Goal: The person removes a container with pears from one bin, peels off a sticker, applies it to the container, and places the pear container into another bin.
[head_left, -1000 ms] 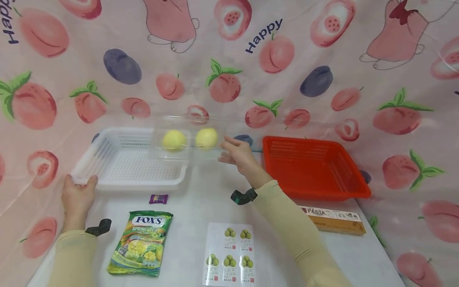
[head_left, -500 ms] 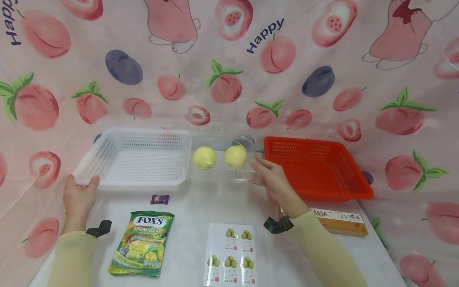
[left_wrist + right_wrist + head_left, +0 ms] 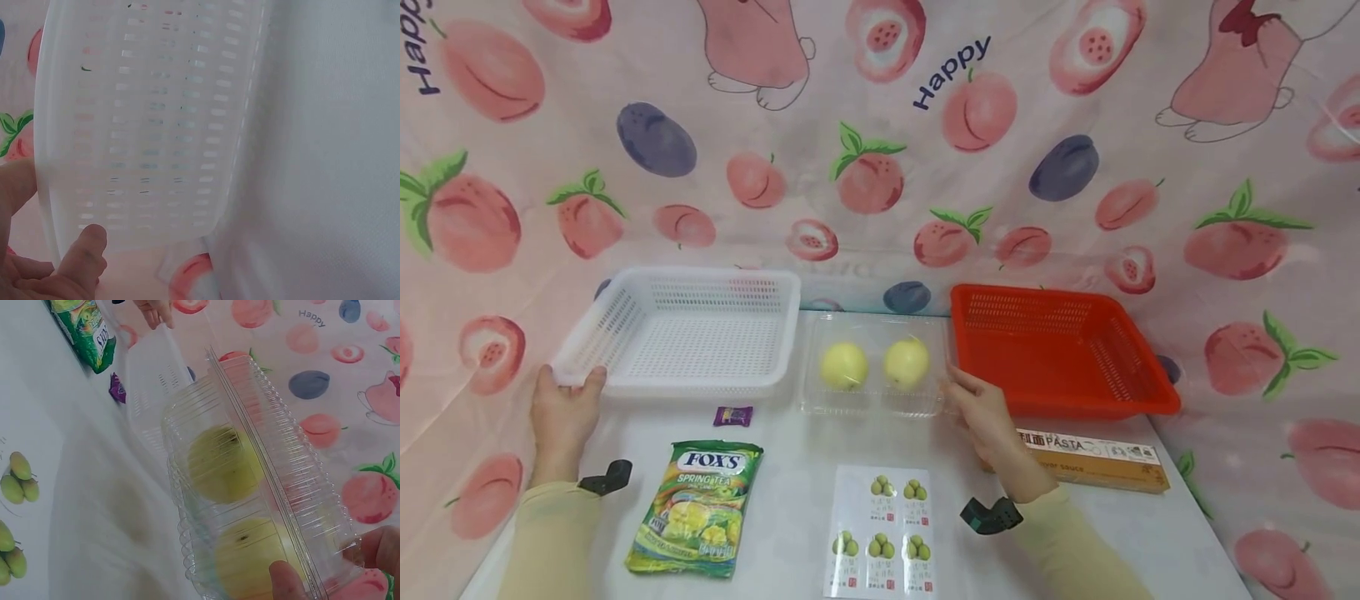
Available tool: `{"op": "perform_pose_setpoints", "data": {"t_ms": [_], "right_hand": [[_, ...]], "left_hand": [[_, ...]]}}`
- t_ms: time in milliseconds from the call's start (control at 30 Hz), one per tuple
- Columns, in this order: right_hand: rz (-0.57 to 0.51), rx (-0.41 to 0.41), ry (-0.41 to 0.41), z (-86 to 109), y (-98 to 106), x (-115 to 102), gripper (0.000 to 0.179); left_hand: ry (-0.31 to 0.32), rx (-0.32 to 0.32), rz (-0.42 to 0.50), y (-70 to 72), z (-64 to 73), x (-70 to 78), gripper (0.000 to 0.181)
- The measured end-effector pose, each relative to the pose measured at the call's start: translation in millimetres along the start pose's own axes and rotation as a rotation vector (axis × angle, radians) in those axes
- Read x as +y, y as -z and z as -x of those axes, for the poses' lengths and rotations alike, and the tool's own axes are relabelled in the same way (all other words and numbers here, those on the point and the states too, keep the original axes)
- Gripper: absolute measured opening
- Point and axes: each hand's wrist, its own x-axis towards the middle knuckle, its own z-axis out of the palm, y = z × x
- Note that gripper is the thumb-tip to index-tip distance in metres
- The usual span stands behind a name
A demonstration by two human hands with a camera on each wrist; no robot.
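Observation:
My left hand [image 3: 563, 421] grips the near-left corner of a white slotted plastic basket [image 3: 692, 385]; in the left wrist view the thumb [image 3: 87, 250] lies against its wall. My right hand [image 3: 983, 417] pinches the right end of a clear plastic clamshell box [image 3: 874, 407]. Inside the box are two round yellow-green fruits, one on the left [image 3: 844, 366] and one on the right [image 3: 907, 364]. In the right wrist view the box's lid looks closed, and the box seems held just above the table, between the white basket and a red basket [image 3: 1060, 408].
A purple wrapped candy [image 3: 733, 416] lies in front of the white basket. Nearer are a green Fox's candy bag [image 3: 696, 508] and a sheet of fruit stickers [image 3: 880, 533]. A pasta box [image 3: 1090, 467] lies before the red basket. A fruit-print curtain [image 3: 880, 233] hangs behind.
My right hand has carried the clear box with the fruits from over the white basket rightward, then nearer and lower, into the gap between the baskets. My left hand stays on the white basket.

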Motion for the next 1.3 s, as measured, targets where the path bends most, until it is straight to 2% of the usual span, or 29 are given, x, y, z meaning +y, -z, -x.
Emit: {"op": "perform_pose_setpoints", "data": {"t_ms": [167,400,667,1033,1200,1300], "right_hand": [[0.004,0.025,0.031,-2.2,-6.2,12.3,0.053],[0.016,0.054,0.027,-6.4,-12.5,25.6,0.051],[-0.067,0.063,0.034,-16.3,-16.4,42.2,0.052],[-0.102,0.080,-0.012,-23.0,-19.2,52.7,0.053],[-0.128,0.071,-0.013,-25.0,-19.4,53.0,0.053],[-0.140,0.068,-0.019,-26.2,-20.1,52.4,0.054]], "left_hand": [[0.028,-0.014,0.006,0.1,1.7,1.9,0.083],[0.012,-0.002,-0.004,0.4,4.3,3.6,0.082],[0.018,-0.008,-0.004,-0.2,3.8,3.0,0.084],[-0.049,0.028,-0.029,-2.4,4.0,-0.7,0.079],[-0.022,-0.014,-0.036,0.0,6.4,1.8,0.085],[-0.016,-0.044,-0.055,3.4,11.8,8.3,0.090]]}}
